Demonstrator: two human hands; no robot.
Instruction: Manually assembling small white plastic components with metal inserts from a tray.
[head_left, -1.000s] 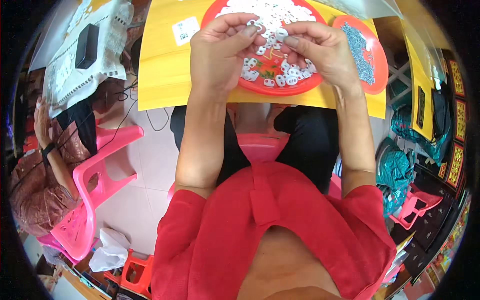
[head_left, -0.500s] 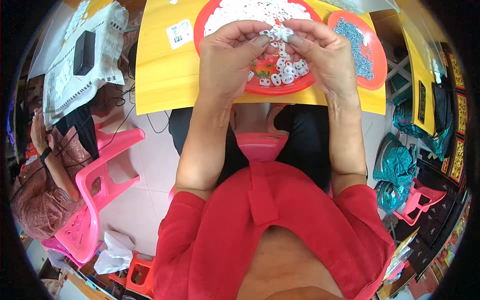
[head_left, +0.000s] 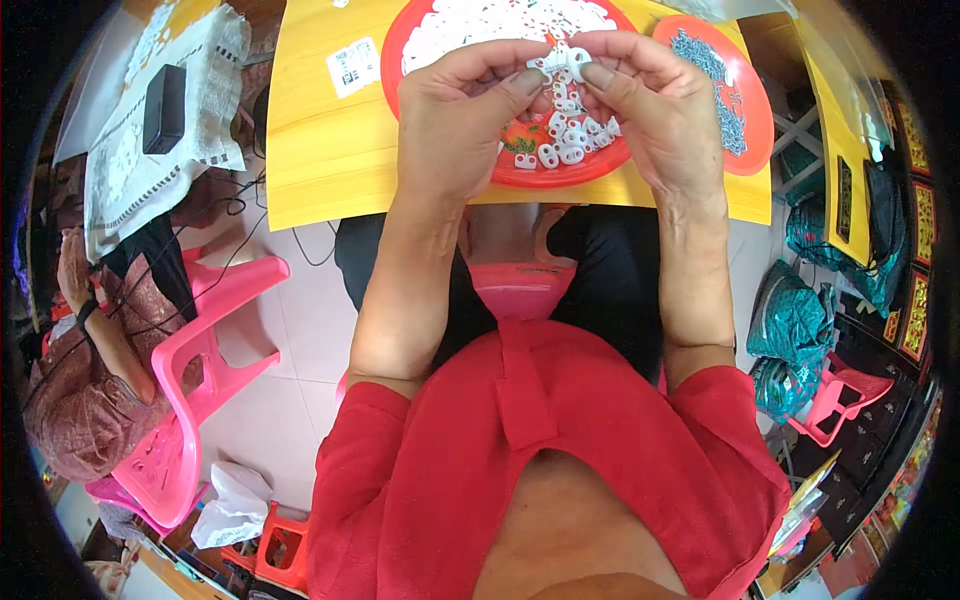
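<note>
Above a red round tray [head_left: 565, 179], my left hand [head_left: 455, 120] and my right hand [head_left: 660, 120] meet with thumbs and fingertips pinched. Between them are small white plastic pieces with holes [head_left: 556, 63]; the fingertips partly cover these, so I cannot make out exactly how they fit together. A large heap of similar white pieces [head_left: 470, 25] fills the far part of the tray. Several more white pieces [head_left: 572, 152] lie loose near its front, below my hands. To the right of my right hand, a smaller red-orange tray [head_left: 756, 125] carries small grey metal screws [head_left: 728, 112].
Both trays stand on a yellow tabletop [head_left: 320, 180], with a white printed label [head_left: 353, 66] at left. Another person's arm [head_left: 118, 345] shows at far left, beside a pink chair [head_left: 180, 420]. A black box [head_left: 165, 108] sits on a cloth-covered table. Teal bags [head_left: 795, 320] are at right.
My right hand has tilted and shifted slightly, and the white pieces between my fingertips have turned, now showing a ring-shaped end by the right thumb. The view has shifted a little.
</note>
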